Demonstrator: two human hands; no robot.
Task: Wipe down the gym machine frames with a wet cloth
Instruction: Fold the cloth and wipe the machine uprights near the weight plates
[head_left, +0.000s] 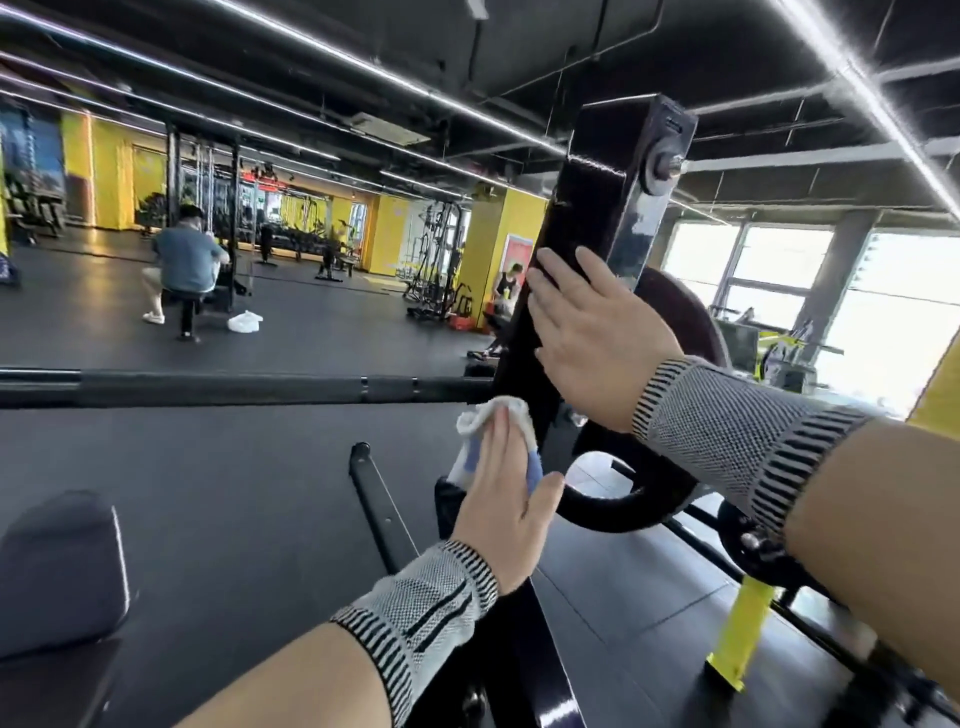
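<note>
Cloth pressed to black upright, frame running up and away

Cloth (498, 431), white with blue patches, sits flat against the lower stretch of the black upright post (587, 249) of the machine, just below where the barbell (208, 387) crosses. Left hand (506, 499) presses it there with straight fingers laid over the fabric, not curled round it. Right hand (597, 332) lies higher on the same post, palm flat and fingers extended, bracing rather than gripping anything. The post's long axis rises from near the left wrist up and slightly rightward to its capped top, so the unwiped length probably lies above the cloth, between the two hands and beyond. Left hand is the nearer one to the cloth and looks set to carry the stroke. Both wrists wear knitted grey bands. Beside the post a round black handle loop (623, 499) hangs. No containers show nearby.
</note>
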